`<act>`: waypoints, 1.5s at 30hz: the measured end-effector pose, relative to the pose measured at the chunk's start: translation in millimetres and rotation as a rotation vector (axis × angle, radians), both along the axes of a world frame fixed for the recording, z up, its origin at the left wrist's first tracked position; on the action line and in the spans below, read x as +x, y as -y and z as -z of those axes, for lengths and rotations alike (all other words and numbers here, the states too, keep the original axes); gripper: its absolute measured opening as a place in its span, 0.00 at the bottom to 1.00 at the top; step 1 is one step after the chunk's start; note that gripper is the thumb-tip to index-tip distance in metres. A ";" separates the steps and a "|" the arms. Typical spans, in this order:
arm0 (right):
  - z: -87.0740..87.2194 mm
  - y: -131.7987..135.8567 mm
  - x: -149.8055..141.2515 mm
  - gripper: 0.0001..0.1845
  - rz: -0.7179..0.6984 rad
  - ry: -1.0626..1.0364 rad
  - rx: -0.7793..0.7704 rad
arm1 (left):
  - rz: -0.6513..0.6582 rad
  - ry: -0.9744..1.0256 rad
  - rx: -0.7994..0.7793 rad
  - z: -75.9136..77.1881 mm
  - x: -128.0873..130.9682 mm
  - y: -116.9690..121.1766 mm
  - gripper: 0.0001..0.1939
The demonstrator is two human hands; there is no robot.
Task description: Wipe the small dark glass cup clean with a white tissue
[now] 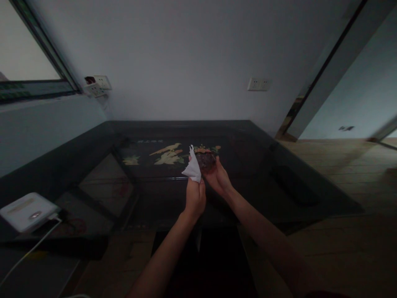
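My left hand (194,198) is closed around a crumpled white tissue (192,168), which sticks up above the fist. My right hand (218,177) grips a small dark, glassy object (205,159), perhaps a little bowl or dish, held just right of the tissue. The tissue touches or nearly touches the object's left edge. Both hands are raised over a dark glass-topped table (254,182) with a bird and flower picture (169,154) under the glass.
A white box-like device (27,211) with a white cable (34,247) lies at the table's left end. Wall sockets (258,84) and a socket cluster (96,85) sit on the wall behind. Wooden floor (356,174) and a doorway lie to the right.
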State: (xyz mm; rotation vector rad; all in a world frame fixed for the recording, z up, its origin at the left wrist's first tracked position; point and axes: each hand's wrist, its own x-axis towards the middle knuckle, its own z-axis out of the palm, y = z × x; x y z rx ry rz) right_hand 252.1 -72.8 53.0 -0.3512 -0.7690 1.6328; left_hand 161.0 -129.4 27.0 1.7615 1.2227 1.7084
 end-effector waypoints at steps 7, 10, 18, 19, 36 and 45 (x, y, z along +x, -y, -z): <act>-1.9 7.0 -5.8 0.23 0.002 0.118 0.115 | -0.117 0.165 -0.028 -2.2 -4.6 -1.5 0.23; 0.6 9.9 -4.9 0.27 0.011 0.172 0.162 | -0.175 0.262 -0.091 -2.4 -6.5 -1.1 0.23; 0.2 12.3 0.7 0.36 -0.147 0.227 0.142 | -0.189 0.372 -0.125 -10.5 -9.7 0.0 0.22; -0.8 13.1 0.9 0.36 -0.171 0.230 0.136 | -0.183 0.373 -0.123 -11.5 -10.0 0.0 0.22; 9.5 -6.4 -2.8 0.28 -0.022 0.024 -0.065 | 0.057 -0.132 0.036 -3.6 3.0 -1.5 0.28; 16.5 -9.3 1.0 0.24 -0.170 0.019 -0.110 | 0.015 -0.222 0.139 -7.8 1.0 -0.7 0.31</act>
